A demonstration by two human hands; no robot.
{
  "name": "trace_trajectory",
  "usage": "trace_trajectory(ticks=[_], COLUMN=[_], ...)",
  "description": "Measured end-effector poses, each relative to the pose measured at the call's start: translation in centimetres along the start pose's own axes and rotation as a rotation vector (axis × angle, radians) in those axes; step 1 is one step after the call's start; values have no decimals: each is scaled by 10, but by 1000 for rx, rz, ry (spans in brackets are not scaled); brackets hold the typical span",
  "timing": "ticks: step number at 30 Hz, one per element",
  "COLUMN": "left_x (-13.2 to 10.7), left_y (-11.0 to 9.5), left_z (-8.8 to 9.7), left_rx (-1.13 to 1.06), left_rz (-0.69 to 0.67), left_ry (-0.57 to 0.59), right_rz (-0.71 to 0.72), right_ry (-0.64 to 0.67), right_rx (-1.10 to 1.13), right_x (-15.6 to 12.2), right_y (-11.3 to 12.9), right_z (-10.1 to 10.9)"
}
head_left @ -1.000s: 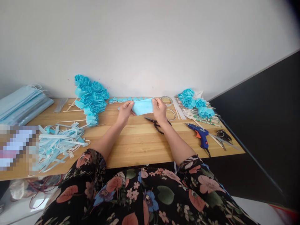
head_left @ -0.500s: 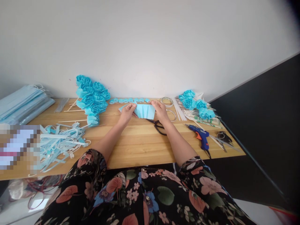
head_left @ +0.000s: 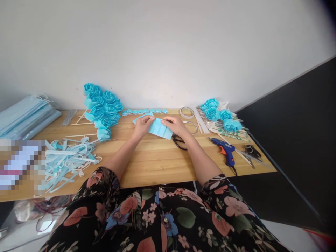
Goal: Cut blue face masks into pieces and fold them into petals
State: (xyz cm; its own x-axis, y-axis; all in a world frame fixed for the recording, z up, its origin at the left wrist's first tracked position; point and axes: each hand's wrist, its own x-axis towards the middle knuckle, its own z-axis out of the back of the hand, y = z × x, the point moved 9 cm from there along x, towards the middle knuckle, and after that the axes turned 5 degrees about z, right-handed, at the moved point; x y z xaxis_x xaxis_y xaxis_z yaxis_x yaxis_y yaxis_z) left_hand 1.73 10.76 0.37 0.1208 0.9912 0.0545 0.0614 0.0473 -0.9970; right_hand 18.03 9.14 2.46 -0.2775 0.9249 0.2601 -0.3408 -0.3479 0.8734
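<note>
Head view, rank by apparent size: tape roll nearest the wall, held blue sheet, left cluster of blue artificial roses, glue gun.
1. Left cluster of blue artificial roses
2. Glue gun and held blue sheet: too close to rank; part of the sheet is hidden
3. Tape roll

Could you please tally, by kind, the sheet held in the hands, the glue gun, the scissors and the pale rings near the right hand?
Held sheet: 1
Glue gun: 1
Scissors, partly hidden: 1 pair
Pale rings: 2
Total: 5
</note>
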Motion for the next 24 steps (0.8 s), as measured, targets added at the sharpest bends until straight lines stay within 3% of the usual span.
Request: trace_trajectory(ticks=[3,7,13,15,18,21,24], left_x=[1,2,-8,-9,-5,-2,-1], left_y=[3,16,26,26,25,23,19], left_z=[0,-21,-39,-38,-28,-18,-13], left_rx=[-178,-396,-240,-173,-194,-275,-315], left_rz=[37,141,160,150,130,106,83], left_ry=[-11,174,326,300,171,64,37], right_rz=[-48,-56,-42,-25,-35,-67,-94], right_ry=[-20,-239,-407,-428,-395,-296,-171], right_rx=[140,289,307,291,281,306,356], right_x=[0,2,-1,-2,-2,0,1], right_y=[-5,-11,-15,-14,-14,-16,-16], right_z=[-4,6,14,16,11,0,-14])
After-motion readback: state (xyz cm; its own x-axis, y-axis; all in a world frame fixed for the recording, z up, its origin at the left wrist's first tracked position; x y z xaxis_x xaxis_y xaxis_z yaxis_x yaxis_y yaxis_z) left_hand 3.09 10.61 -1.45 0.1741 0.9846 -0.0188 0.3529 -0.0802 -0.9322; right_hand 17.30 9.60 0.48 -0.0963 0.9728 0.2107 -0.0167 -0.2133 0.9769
